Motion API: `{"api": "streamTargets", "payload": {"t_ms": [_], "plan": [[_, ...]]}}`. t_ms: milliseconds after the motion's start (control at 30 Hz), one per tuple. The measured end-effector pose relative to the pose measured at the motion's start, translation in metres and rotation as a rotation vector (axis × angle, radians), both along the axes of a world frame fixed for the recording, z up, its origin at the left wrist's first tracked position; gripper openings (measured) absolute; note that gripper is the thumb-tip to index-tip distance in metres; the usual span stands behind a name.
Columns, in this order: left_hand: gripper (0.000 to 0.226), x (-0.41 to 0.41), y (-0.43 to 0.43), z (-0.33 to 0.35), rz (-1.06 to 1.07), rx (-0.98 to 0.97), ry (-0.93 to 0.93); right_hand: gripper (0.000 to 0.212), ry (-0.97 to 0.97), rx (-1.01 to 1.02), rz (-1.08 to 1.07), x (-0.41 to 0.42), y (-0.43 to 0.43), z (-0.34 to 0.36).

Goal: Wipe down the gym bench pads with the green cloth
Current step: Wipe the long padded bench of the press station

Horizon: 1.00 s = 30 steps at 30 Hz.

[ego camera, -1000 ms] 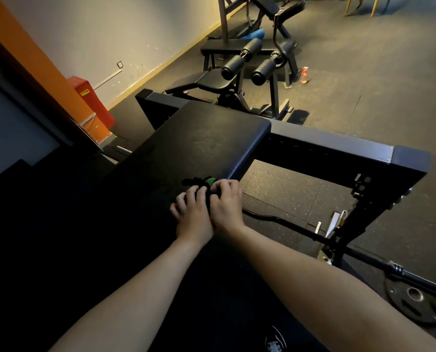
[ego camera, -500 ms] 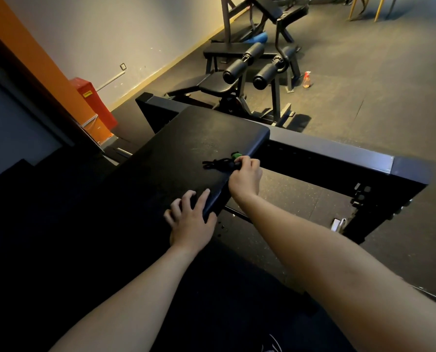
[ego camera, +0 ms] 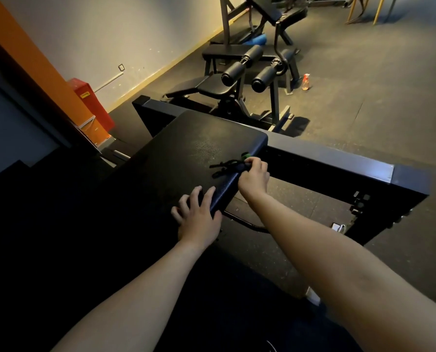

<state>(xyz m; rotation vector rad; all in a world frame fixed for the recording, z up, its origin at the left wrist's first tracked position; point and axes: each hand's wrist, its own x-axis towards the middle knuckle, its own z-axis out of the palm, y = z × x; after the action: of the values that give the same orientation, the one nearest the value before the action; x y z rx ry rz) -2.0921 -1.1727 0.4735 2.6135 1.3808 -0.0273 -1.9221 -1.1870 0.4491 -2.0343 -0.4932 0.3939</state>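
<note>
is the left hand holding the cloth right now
No, the left hand rests flat, fingers spread, on the bench pad; the right hand grips the green cloth at the pad's right edge.

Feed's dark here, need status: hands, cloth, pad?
Left hand flat on bench pad, fingers spread. Right hand grips green cloth at pad's right edge. Nothing in the way.

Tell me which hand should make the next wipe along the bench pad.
Right. The right hand holds the cloth at the right edge of the pad; the left hand rests flat on it, empty.
</note>
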Motion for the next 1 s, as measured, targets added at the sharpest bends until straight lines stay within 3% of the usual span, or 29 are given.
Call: {"api": "streamTargets", "payload": {"t_ms": [100,367,500,667,1000], "plan": [[0.064,0.0,-0.001,-0.001,-0.003,0.023,0.012,0.034,0.108,0.108,-0.045,-0.021,0.004,-0.003],[0.057,0.018,0.013,0.003,0.025,0.028,-0.039,0.022,0.274,0.273,0.131,-0.076,-0.022,-0.027],[0.06,0.019,0.011,-0.003,-0.015,0.061,-0.015,0.022,0.377,0.311,0.019,-0.053,-0.007,-0.024],[0.059,0.022,0.01,-0.003,-0.005,0.044,0.009,0.023,0.614,0.383,-0.276,-0.004,0.019,-0.009],[0.057,0.016,0.013,-0.005,-0.05,0.046,-0.017,0.019,0.462,0.227,-0.017,-0.075,-0.008,-0.048]]}}
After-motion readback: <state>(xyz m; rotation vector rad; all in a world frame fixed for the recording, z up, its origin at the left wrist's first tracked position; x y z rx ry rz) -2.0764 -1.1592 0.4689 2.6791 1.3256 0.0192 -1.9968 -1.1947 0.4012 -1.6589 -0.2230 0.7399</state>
